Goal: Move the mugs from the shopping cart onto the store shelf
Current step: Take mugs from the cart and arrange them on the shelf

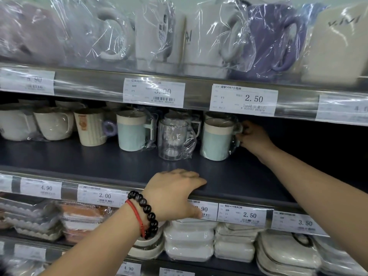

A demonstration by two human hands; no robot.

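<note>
**On the middle shelf, right of centre: blue mug gripped by its handle**

At centre right of the frame, right hand (252, 138) reaching deep into the dark shelf (119, 166), fingers curled round the handle side of a wrapped blue-and-cream mug (216, 142) standing upright on the shelf board. Just left of it, a clear glass mug (172, 139) in plastic film, then a second blue-and-cream mug (133, 130), a ribbed cream mug (90, 127) with a purple handle, and white mugs (53, 124) toward the left edge. At lower centre, left hand (175, 194) resting on the front lip of the same shelf, fingers laid nearly straight over the edge, thumb down across a price label (203, 209), holding nothing. On the left wrist, a dark bead bracelet (146, 211) and a red cord (136, 216). Along the top of the frame, bagged mugs on the upper shelf, among them a purple mug (274, 40)
</note>
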